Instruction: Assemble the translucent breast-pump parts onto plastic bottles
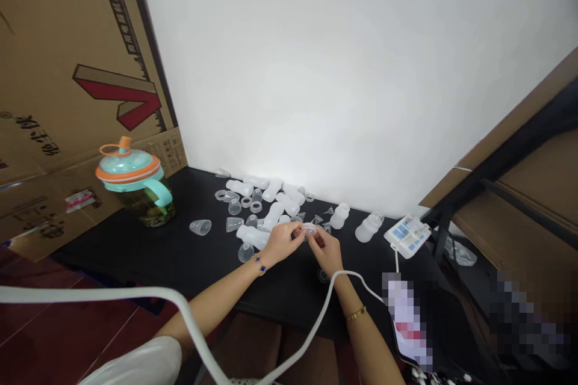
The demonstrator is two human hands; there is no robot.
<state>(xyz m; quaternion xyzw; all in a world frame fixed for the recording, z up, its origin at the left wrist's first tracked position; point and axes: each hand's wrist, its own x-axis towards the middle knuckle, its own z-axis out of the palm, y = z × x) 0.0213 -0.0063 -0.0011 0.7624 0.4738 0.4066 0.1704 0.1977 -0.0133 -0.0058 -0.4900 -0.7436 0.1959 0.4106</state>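
Gripping a clear plastic ring (308,230), the left hand (282,242) and right hand (325,251) are curled, fingertips pinching its rim, above a black table (135,252) strewn with translucent bottles (273,216). Left of them, a teal-and-orange lidded mug (135,177) contains dark liquid; white tubing (316,319) loops beside the right wrist.

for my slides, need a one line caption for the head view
Left hand and right hand hold a clear ring over scattered breast pump parts

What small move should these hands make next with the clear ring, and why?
Probably the left hand and right hand should lay the clear plastic ring down near the similar rings on the black table, because both hands pinch it just above the table.
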